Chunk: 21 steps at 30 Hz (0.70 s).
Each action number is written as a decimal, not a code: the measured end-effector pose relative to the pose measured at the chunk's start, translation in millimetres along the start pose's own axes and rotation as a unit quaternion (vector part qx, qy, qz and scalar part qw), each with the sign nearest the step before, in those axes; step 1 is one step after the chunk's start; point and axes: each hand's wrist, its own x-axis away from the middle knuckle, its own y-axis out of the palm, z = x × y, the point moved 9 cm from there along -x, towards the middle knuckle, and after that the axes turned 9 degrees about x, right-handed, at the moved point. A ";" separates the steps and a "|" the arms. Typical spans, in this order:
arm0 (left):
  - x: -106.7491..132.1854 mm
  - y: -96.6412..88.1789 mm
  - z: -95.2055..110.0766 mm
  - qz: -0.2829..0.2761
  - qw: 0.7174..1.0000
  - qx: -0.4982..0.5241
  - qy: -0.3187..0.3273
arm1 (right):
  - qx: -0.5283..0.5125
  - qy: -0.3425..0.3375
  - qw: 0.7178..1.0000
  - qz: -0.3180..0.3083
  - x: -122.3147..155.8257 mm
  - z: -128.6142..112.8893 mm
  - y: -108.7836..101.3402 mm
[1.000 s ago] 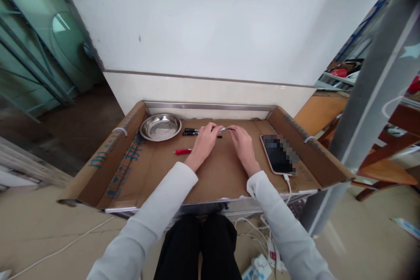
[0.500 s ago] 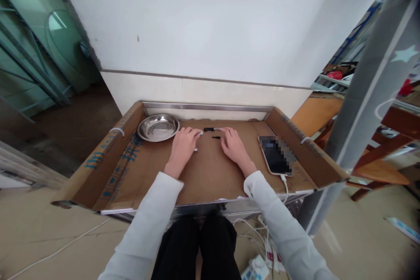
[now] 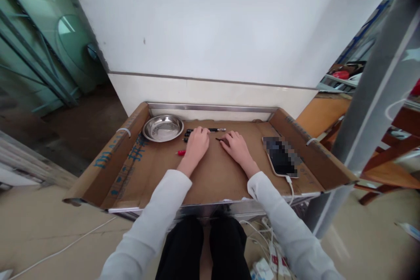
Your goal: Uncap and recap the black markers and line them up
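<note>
Looks matt and papery across the brown cardboard surface (image 3: 216, 179); gleams as smooth, polished metal on the round dish (image 3: 163, 129); resembles hard plastic on the red item (image 3: 180, 152) and black pen (image 3: 215, 130); shows smooth glass on the phone (image 3: 281, 164), soft matt cloth on the sleeves (image 3: 164, 203), wood on the chair (image 3: 390, 171)

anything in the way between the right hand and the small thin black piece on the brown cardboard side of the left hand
Nothing visible: the small thin black piece shows right at the right hand. The left hand is on its far side, apart.
</note>
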 end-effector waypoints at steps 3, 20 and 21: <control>-11.5 14.0 6.8 0.013 1.000 -0.007 -0.003 | 0.007 0.015 1.000 0.008 -0.5 5.6 0.5; -18.7 27.2 16.8 -0.011 0.998 -0.052 0.044 | 0.050 0.062 0.997 0.023 0.1 16.9 -5.8; -18.4 28.1 19.7 -0.019 0.997 -0.053 0.055 | 0.057 0.066 0.996 0.024 0.5 17.7 -6.3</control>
